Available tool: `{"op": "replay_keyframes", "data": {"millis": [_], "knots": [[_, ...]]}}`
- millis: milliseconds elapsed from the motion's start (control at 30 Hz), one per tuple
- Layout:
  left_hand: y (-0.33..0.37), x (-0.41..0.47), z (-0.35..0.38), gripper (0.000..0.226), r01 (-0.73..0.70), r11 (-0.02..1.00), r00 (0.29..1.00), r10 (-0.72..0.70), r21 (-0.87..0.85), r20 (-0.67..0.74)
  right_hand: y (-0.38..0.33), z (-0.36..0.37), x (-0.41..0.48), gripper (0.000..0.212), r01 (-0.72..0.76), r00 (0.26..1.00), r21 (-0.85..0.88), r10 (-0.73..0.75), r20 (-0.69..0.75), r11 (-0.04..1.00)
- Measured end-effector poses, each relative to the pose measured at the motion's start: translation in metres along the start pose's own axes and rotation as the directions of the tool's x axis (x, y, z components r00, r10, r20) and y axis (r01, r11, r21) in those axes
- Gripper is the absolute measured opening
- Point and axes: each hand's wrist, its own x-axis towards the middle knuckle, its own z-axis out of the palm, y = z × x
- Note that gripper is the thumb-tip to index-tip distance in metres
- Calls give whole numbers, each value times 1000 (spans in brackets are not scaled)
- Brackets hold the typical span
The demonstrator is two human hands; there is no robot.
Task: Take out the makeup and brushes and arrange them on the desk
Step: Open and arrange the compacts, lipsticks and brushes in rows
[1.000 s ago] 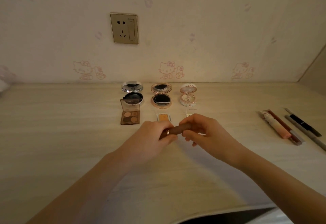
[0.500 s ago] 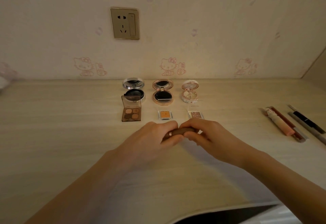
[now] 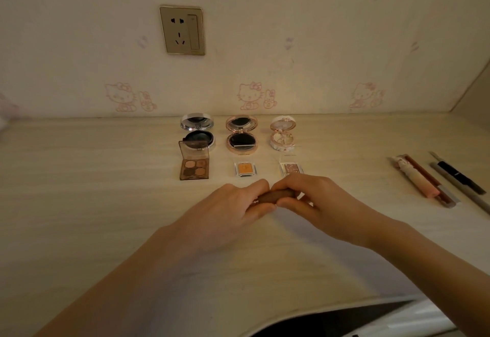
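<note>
Both hands meet at the middle of the desk (image 3: 79,204) around a small brown tube (image 3: 273,195) lying sideways. My left hand (image 3: 228,212) pinches its left end, where a metal ring shows; my right hand (image 3: 313,201) grips the right end. Behind them stand three open round compacts: silver (image 3: 197,131), rose-gold (image 3: 241,135), white (image 3: 282,135). In front of those lie a brown four-pan eyeshadow palette (image 3: 194,167), an orange single pan (image 3: 245,169) and a glittery single pan (image 3: 290,168).
At the right lie a pink-tipped tube (image 3: 413,179), a reddish-brown tube (image 3: 432,185), a black pencil (image 3: 458,175) and a grey pencil (image 3: 461,188). The wall with a socket (image 3: 182,30) closes the back. The desk's front edge (image 3: 331,307) curves near my body.
Both hands with the brown tube have sunk lower and nearer to the desk, uncovering the two single pans behind them. The hands have drawn closer together along the tube.
</note>
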Motion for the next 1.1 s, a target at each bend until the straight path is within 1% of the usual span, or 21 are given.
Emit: {"op": "replay_keyframes", "data": {"millis": [67,133,200,267,333,433,533,600,667,733,833,933,1000,1100], "knots": [[-1,1,0,14,10,999,1000,-11,-50,-19,1,-1,0,18,-39,999,73,41,-30,997],[0,3,1,19,33,993,998,-37,-110,-40,2,-3,-1,20,-105,988,218,127,-89,970],[1,4,2,22,37,985,997,-47,-166,-56,2,-6,-2,19,-139,971,377,200,-128,916],[2,3,3,19,41,978,996,-57,-207,-71,0,-9,-4,18,-141,966,490,227,-120,860],[3,3,3,16,47,972,995,-67,-231,-78,-1,-11,-6,18,-139,967,550,232,-103,823],[4,1,4,11,45,967,994,-68,-252,-83,2,-16,-10,18,-133,962,602,249,-113,787],[3,0,3,10,24,961,991,-59,-274,-121,7,-20,-14,17,-133,948,661,290,-133,739],[3,1,2,9,34,957,984,-83,-286,-158,12,-22,-18,17,-132,932,705,330,-152,697],[5,5,4,13,62,946,975,-125,-318,-183,18,-25,-24,18,-145,913,731,374,-161,667],[9,10,9,15,72,928,968,-154,-366,-200,24,-29,-29,19,-166,895,730,412,-171,663],[19,21,15,15,73,922,957,-172,-380,-234,30,-34,-36,20,-187,866,720,458,-199,668],[32,34,19,14,91,922,967,-172,-377,-188,37,-40,-43,20,-191,841,723,490,-229,664],[41,45,22,13,98,908,975,-169,-406,-143,44,-43,-48,18,-187,817,740,520,-249,647],[54,62,26,9,84,925,984,-137,-371,-118,57,-48,-54,18,-158,784,806,569,-249,571]]}}
